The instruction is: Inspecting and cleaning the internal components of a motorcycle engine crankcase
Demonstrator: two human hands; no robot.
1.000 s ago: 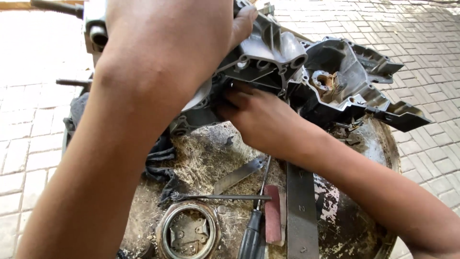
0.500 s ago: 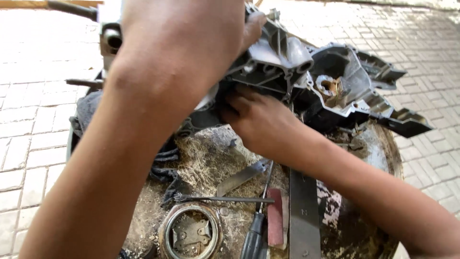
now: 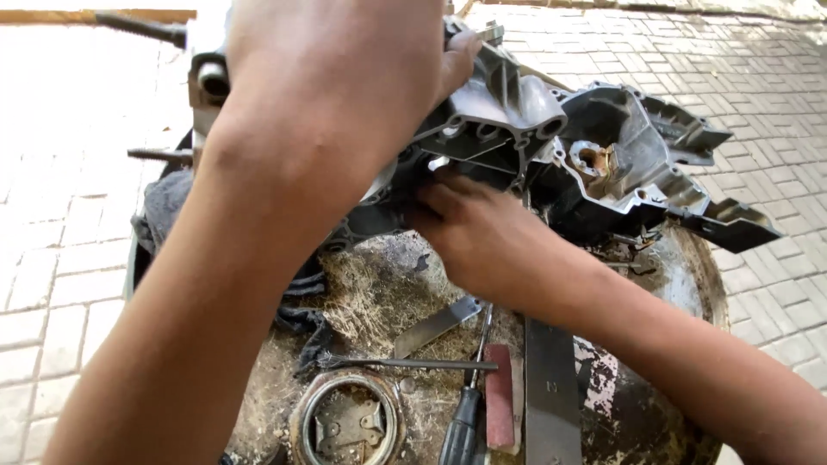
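Observation:
A grey cast-metal engine casing [image 3: 594, 164] lies tilted over a round, rusty metal drum top [image 3: 388, 293]. My left hand [image 3: 345, 77] fills the upper middle of the view, gripping the casing's upper left side from above; its fingertips curl over the top edge. My right hand [image 3: 478, 237] reaches in from the lower right and presses its fingers under the casing's lower middle. What the fingers touch there is hidden.
On the drum lie a screwdriver [image 3: 465, 413], a thin metal rod [image 3: 405, 363], a flat blade [image 3: 435, 325], a reddish block [image 3: 500, 396], a flat metal bar [image 3: 551, 387] and a round ring part [image 3: 345, 422]. Dark cloth [image 3: 164, 207] hangs left. Brick paving [image 3: 60, 258] surrounds it.
My view shifted a little, so the casing and hands sit slightly right and lower. Both hands keep their hold on the casing.

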